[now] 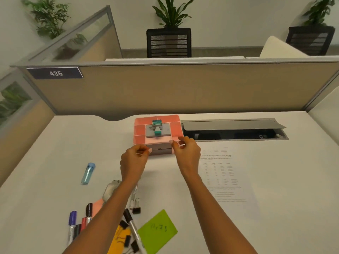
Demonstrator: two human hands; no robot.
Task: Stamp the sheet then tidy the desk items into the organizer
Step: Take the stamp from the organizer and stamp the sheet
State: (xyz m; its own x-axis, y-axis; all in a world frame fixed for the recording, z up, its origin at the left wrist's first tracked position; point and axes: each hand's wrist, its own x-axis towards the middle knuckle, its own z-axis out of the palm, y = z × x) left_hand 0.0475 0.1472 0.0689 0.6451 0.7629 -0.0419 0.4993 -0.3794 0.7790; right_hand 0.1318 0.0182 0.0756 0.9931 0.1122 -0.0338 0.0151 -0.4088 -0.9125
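Green note (157,233) and scattered markers (72,222) lie closest, beside my forearms on the white desk (55,153). To my right the printed sheet (229,180) lies flat. Farther back sits the pink organizer (176,125). My left hand (134,158) and right hand (187,153) touch its front corners with curled fingers; whether they grip, I cannot tell. On top, on a grey pad (166,132), stands the teal stamp (157,128).

One organizer (139,129), one stamp (157,127), one sheet (229,171) (printed)
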